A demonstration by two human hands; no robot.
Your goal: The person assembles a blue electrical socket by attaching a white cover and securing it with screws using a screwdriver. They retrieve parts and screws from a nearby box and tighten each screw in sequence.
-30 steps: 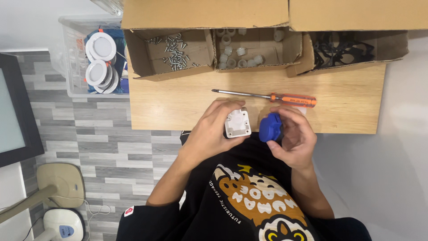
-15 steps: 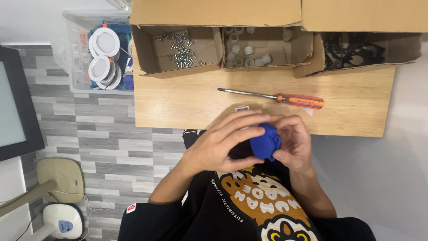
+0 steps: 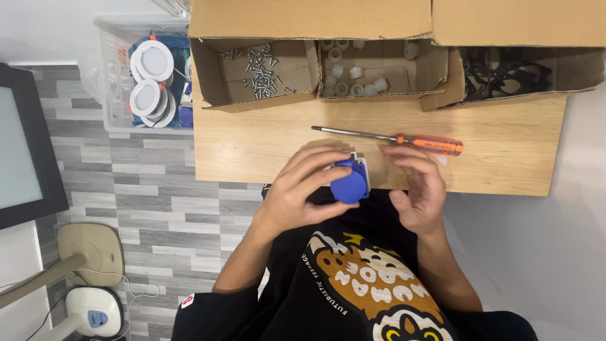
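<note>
My left hand [image 3: 300, 189] grips a blue round plastic socket part [image 3: 349, 183] with a white back, held at the near edge of the wooden table [image 3: 265, 142]. My right hand [image 3: 420, 186] hovers just to the right of it with fingers spread, holding nothing. An orange-handled screwdriver [image 3: 404, 140] lies on the table just beyond my right fingertips.
Three open cardboard boxes stand along the table's far side: one with screws [image 3: 259, 66], one with small white parts [image 3: 356, 76], one with black parts [image 3: 505, 72]. A clear bin [image 3: 117, 76] of white round fixtures sits on the floor at left. A dark screen [image 3: 25, 145] is far left.
The two pieces held separately a second ago are now together in my left hand. My right hand has let go and opened beside the blue part.
</note>
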